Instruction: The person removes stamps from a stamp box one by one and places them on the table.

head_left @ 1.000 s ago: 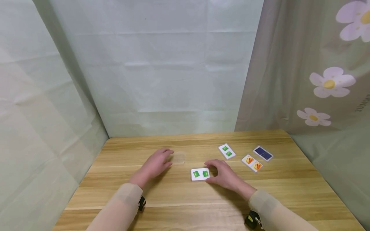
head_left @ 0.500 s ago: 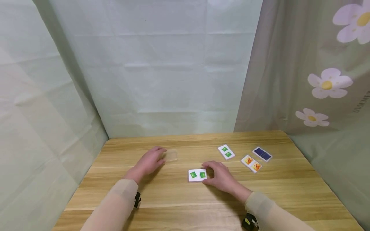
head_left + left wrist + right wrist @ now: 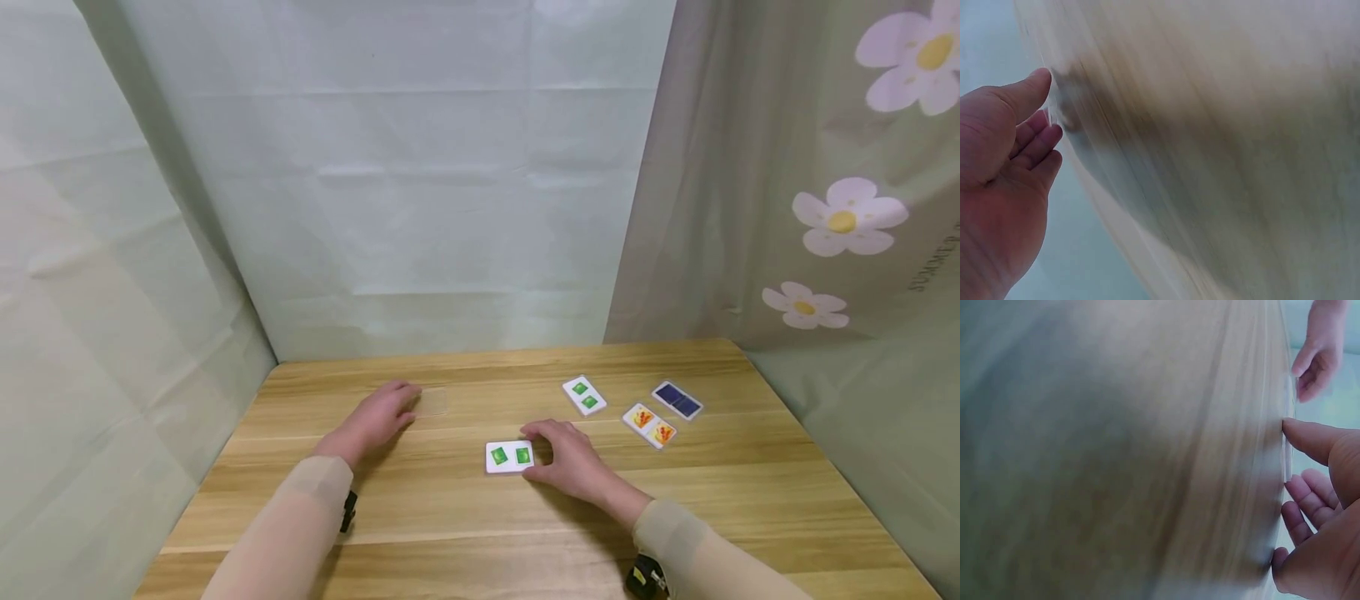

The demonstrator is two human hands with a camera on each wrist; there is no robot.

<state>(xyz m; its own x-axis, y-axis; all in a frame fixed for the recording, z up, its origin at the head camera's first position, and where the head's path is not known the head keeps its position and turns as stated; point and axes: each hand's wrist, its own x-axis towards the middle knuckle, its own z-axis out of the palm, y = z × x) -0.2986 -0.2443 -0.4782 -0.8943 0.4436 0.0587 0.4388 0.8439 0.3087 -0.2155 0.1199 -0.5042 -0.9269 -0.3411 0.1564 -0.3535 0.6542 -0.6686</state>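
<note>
On the wooden table, a white card [image 3: 510,457] with two green square pictures lies face up, long side across, in front of me. My right hand [image 3: 573,460] holds its right end, thumb at the near edge and fingers at the far edge; the right wrist view shows the thin card edge-on between thumb and fingers. Farther left, my left hand [image 3: 377,415] pinches the left side of a clear, see-through plastic plate [image 3: 432,402] lying low over the tabletop. In the left wrist view that hand [image 3: 1007,150] hides most of the plate.
To the right lie another green-picture card [image 3: 584,395], a card with orange food pictures [image 3: 649,426] and a dark blue card [image 3: 677,400]. The wooden table [image 3: 450,533] ends at pale curtains [image 3: 450,208] behind and at both sides.
My left hand has slid leftward and slightly away with the clear plate, widening the space to the card. My right hand and its card have barely shifted.
</note>
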